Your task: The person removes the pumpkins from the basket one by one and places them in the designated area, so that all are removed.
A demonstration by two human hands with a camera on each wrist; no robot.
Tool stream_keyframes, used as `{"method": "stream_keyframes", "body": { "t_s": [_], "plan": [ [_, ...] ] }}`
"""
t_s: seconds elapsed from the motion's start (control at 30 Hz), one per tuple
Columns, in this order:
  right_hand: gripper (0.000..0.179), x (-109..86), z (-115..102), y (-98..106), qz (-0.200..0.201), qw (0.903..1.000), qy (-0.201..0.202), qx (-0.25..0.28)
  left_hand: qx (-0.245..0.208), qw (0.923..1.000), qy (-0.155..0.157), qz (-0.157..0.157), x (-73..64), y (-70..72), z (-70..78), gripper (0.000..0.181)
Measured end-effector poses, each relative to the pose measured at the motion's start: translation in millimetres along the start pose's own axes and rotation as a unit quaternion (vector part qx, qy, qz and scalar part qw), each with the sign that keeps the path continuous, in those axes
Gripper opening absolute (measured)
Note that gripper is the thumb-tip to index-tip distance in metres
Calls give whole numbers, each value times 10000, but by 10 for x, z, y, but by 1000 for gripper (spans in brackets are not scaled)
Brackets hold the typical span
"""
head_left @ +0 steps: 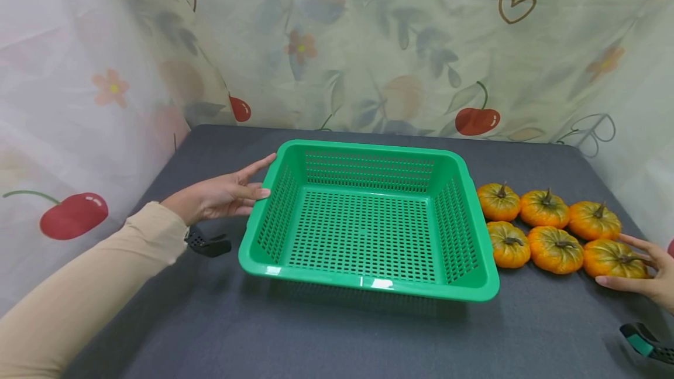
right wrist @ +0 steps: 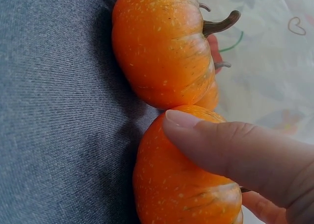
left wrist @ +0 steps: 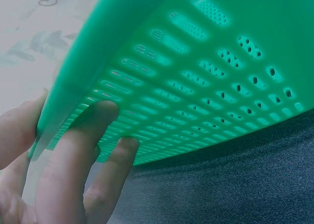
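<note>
A green perforated plastic basket (head_left: 363, 291) sits in the middle of the head view with nothing in it. At its left rim, my left hand (head_left: 223, 195) grips the edge; in the left wrist view, fingertips (left wrist: 105, 111) press the slotted outer wall under the rim. Far right, my right hand (head_left: 645, 274) holds the nearest right pumpkin (head_left: 613, 259), small and orange-green. The right wrist view shows the thumb (right wrist: 221, 145) lying across that pumpkin's side, the other fingers mostly hidden behind it.
More small pumpkins (head_left: 555, 249) stand in two rows right of the basket, whose right rim comes close to them. Dark grey cloth (head_left: 316, 332) covers the table. Printed curtains (head_left: 368, 45) enclose the back and sides.
</note>
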State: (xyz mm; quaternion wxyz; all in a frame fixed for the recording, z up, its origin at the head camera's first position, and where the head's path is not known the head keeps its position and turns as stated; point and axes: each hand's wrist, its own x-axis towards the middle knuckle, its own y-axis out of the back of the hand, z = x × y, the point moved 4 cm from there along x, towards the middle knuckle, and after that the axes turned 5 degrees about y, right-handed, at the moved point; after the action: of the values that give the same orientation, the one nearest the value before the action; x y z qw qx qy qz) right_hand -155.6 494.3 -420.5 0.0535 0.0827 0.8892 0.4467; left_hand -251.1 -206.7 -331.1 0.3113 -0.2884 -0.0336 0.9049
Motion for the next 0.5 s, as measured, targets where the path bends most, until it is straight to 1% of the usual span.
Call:
{"method": "stream_keyframes", "body": {
  "t_s": [0.17, 0.23, 0.3, 0.37, 0.43, 0.5],
  "plan": [
    [101, -64, -136, 26, -19, 10000, -48, -37, 40, 10000, -1, -13, 14, 7, -7, 86],
    [101, -63, -137, 36, -31, 9999, -86, -72, 57, 10000, 0, -9, 18, 11, -13, 86],
    [103, -32, -66, 36, -58, 9997, -169, -136, 53, 10000, -13, -4, 24, 15, -22, 85],
    [105, 14, 68, 26, -66, 9996, -235, -141, 151, 9999, -39, 29, 30, 23, -35, 85],
    [106, 69, 222, 18, -36, 9996, -272, -118, 403, 9991, -92, 118, 35, 37, -51, 85],
    [105, 120, 374, 13, 13, 9994, -344, -7, 797, 9963, -159, 262, 30, 59, -67, 84]
  ]
}}
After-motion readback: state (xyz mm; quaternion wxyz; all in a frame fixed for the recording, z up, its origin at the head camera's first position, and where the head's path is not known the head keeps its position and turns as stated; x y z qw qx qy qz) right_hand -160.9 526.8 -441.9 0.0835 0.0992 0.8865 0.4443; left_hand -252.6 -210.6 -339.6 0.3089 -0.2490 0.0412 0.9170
